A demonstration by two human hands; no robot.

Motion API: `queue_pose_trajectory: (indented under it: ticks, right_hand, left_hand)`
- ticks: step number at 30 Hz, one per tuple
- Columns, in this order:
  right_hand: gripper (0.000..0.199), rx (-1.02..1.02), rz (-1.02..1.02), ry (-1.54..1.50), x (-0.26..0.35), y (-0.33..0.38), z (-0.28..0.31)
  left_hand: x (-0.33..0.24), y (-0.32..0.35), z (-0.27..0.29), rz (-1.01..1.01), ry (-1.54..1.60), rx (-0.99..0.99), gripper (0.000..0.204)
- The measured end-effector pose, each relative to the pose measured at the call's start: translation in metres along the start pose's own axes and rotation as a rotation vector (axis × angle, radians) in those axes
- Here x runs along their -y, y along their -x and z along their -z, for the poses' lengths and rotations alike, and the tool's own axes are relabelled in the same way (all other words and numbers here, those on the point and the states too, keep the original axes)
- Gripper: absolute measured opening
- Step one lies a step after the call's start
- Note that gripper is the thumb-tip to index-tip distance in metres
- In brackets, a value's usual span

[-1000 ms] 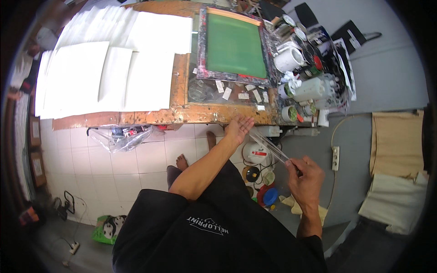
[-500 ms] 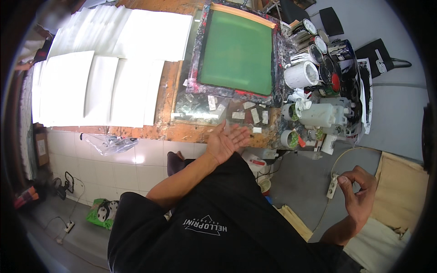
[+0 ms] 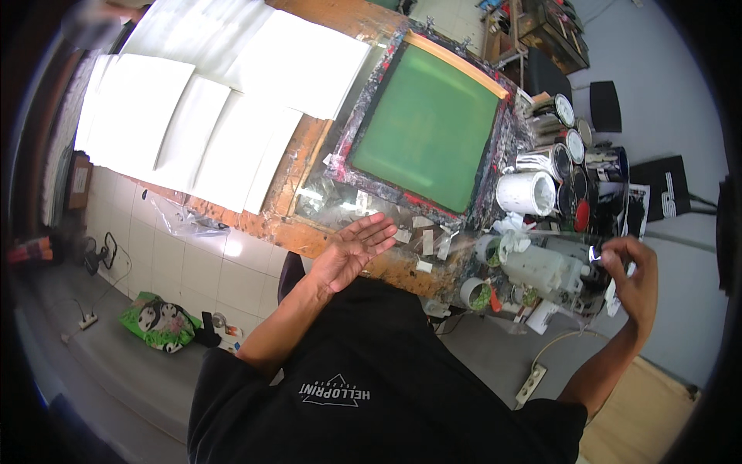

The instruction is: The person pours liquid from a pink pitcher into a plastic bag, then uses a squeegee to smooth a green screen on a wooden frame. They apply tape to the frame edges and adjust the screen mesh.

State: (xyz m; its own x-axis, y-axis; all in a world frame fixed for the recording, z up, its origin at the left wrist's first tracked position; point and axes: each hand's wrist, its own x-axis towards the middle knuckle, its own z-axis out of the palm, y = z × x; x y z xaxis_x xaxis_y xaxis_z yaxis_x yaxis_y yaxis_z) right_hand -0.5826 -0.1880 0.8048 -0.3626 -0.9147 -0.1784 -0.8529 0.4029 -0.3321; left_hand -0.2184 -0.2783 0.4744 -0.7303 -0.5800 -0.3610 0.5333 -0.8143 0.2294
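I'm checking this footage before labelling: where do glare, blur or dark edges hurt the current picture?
Head view: white paper sheets look washed out, and floor tiles carry a bright glare spot; head view: the clear film at the right hand barely shows; head view: the upper-left edge is blurred, the corners black.

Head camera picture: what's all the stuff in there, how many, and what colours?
Screen: 1, green, framed, on table
Sheets: several, white, table's left
Table: 1, brown, underneath
Cans: several, white and dark, right of screen
Jug: at least 1, cloudy white, table's right
Scraps: several, whitish, near side of screen
Panda bag: 1, green, floor left
Strip: 1, clear, right fingertips
Shirt: 1, black, bottom middle
Left hand: 1, bare, table's near edge
Right hand: 1, bare, far right
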Motion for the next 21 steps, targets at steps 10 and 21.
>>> queue_pose_trajectory:
  ticks: [10, 21]
  right_hand:
    - [0.028, -0.066, 0.357, 0.283, 0.055, -0.123, 0.053]
    - [0.038, -0.104, 0.375, 0.640, 0.138, -0.082, 0.142]
  left_hand:
    - [-0.017, -0.034, -0.043, -0.193, -0.626, -0.170, 0.073]
    - [-0.031, -0.144, -0.217, -0.685, -1.446, 0.485, 0.100]
